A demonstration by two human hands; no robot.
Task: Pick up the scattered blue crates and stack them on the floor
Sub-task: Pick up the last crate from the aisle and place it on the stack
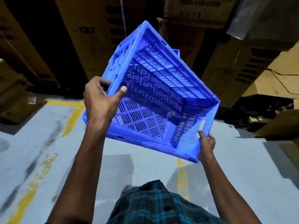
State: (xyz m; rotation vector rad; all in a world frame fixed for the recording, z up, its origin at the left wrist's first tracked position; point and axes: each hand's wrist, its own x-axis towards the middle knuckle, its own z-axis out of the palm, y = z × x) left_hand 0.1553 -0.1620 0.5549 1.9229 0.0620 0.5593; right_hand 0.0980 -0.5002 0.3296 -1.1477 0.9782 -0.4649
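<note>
A blue slotted plastic crate (161, 88) is held up in the air in front of me, tilted so that its open side faces me. My left hand (101, 101) grips the rim at the crate's left corner, thumb inside and fingers curled round the outside. My right hand (206, 146) grips the rim at the lower right corner, beside a handle slot. A sliver of a second blue crate (178, 51) shows just behind the upper right edge of the held one.
Tall stacked cardboard boxes (90, 38) line the far side, with more boxes (239, 65) at the right. The grey floor (145, 167) carries yellow painted lines (71, 120). Dark debris (252, 110) lies at the right. My checked garment (155, 206) fills the bottom centre.
</note>
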